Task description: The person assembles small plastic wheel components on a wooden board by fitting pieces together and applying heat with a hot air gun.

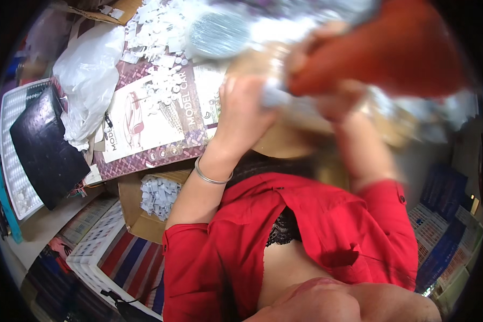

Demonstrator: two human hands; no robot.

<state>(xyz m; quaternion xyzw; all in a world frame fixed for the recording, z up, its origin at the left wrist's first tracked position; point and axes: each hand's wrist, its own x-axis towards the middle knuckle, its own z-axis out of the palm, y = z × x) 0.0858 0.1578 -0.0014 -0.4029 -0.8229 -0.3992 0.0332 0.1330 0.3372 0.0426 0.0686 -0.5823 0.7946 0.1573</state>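
Note:
My left hand (pixel 246 114) is over the worktable with its fingers curled round a small pale, whitish piece (pixel 275 96), too blurred to name further. To its right, my right hand (pixel 344 101) is smeared by motion, and its fingers cannot be made out. Across it reaches another person's orange-red sleeve (pixel 392 51), coming from the upper right. That person's hand (pixel 315 45) is blurred beside the pale piece. Beneath the hands lies a tan, rounded cardboard-like surface (pixel 284 140). A round, film-wrapped silvery bundle (pixel 218 35) stands beyond my left hand.
Small white plastic parts (pixel 158 32) lie heaped on a purple printed cardboard sheet (pixel 166 152). At left are a clear plastic bag (pixel 88 72), a black curved panel (pixel 48 147) and a white basket (pixel 21 198). Below the table edge, a carton (pixel 131 206) holds pale pieces.

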